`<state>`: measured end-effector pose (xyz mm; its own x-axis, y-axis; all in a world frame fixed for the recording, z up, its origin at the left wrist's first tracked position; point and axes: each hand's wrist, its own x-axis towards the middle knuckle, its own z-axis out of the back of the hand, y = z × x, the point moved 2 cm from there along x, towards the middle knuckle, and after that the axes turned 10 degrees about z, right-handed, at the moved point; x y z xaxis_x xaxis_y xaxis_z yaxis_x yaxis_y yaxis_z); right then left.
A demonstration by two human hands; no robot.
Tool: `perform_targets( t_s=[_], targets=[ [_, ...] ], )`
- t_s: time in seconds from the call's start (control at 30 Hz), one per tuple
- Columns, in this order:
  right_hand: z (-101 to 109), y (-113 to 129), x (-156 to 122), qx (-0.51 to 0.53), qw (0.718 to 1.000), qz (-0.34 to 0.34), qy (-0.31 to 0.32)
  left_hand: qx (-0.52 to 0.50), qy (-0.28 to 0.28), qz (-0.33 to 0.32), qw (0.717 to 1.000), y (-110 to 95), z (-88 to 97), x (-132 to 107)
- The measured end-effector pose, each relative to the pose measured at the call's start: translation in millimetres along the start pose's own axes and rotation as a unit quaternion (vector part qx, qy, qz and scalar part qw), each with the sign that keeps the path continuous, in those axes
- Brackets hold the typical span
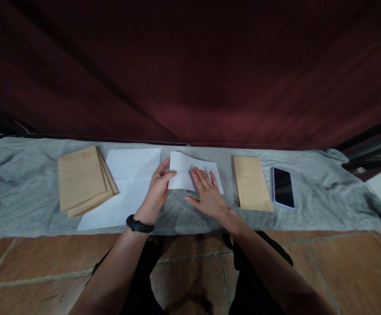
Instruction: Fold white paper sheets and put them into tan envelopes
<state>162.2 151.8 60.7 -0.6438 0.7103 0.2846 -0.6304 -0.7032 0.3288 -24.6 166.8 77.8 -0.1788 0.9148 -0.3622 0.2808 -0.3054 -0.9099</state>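
Note:
A folded sheet of white paper (183,173) lies in front of me on the grey cloth, its left end lifted a little. My left hand (159,183) pinches that left edge between thumb and fingers. Flat on the paper's right half rests my right hand (206,192), its fingers spread and the thumb out to the side. To the left, larger white sheets (133,168) with a crease lie partly under a stack of brown envelopes (80,177). Right of my right hand is another pile of brown envelopes (252,183) with small red print.
A phone (283,187) in a light purple case lies right of the envelopes. Grey cloth (322,188) covers the long narrow surface. Behind it hangs a dark red curtain-like cloth (190,87). Below is a tiled floor (190,280).

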Motion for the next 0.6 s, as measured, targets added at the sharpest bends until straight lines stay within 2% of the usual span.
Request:
perform_targets(
  t_s=[0.1,0.17,0.2,0.23,0.3,0.37,0.4,0.47,0.6],
  targets=[
    [5,4,1,0.072,0.997,-0.027,-0.032,-0.052,0.062,0.008,0.997,-3,-10.9,-3],
    [15,-1,2,0.164,0.979,-0.073,-0.098,-0.088,0.091,0.026,0.992,-1,-15.7,-2],
    [21,-5,3,0.220,0.959,-0.102,-0.144,-0.101,0.093,0.040,0.990,1,-17.1,-2],
    [26,-8,2,0.280,0.931,-0.133,-0.194,-0.108,0.087,0.056,0.989,5,-18.2,-1],
    [32,-14,1,0.388,0.854,-0.188,-0.291,-0.104,0.080,0.093,0.987,14,-21.4,-2],
    [32,-15,1,0.463,0.784,-0.220,-0.351,-0.093,0.105,0.131,0.981,24,-27.1,-5],
    [29,-15,1,0.486,0.762,-0.227,-0.364,-0.091,0.125,0.144,0.977,29,-30.4,-7],
    [22,-13,1,0.515,0.743,-0.227,-0.364,-0.093,0.149,0.150,0.973,35,-34.7,-10],
    [8,-18,-5,0.544,0.713,-0.254,-0.362,-0.044,0.101,0.093,0.990,33,-24.5,-7]
  ],
)
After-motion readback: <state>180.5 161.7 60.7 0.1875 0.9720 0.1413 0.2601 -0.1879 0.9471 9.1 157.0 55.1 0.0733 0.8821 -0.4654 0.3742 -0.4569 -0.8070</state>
